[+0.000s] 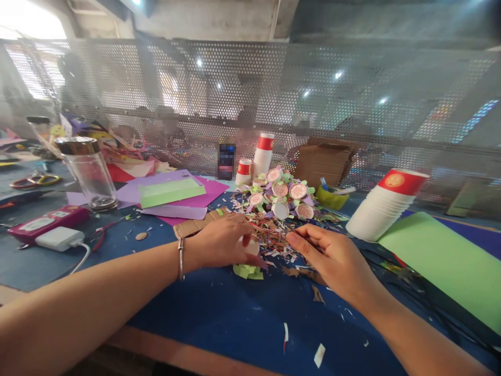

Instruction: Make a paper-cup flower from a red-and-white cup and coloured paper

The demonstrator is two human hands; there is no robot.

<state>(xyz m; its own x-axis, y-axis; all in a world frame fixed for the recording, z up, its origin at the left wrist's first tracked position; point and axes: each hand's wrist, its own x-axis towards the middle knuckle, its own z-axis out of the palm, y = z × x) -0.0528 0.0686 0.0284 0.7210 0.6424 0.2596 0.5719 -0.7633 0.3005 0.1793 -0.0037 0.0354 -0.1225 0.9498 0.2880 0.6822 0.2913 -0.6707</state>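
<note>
Beyond left hand [221, 240] | paper scraps [276, 241] edging disc pile [280, 189] | phone [226, 161], probably

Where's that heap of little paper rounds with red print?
In the head view, the heap is near the middle, beyond the left hand and right hand, with upright paper cups behind its left side and brown cardboard behind its right.

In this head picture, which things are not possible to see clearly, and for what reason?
All in the head view:
White round piece at the left hand: partly covered by its fingers.
What, if anything, the right hand grips: hidden by its thumb.
Front of the dark upright device: blurred.
Figures behind the perforated panel: veiled by it.
Large green sheet: cut off by the right edge.
</note>
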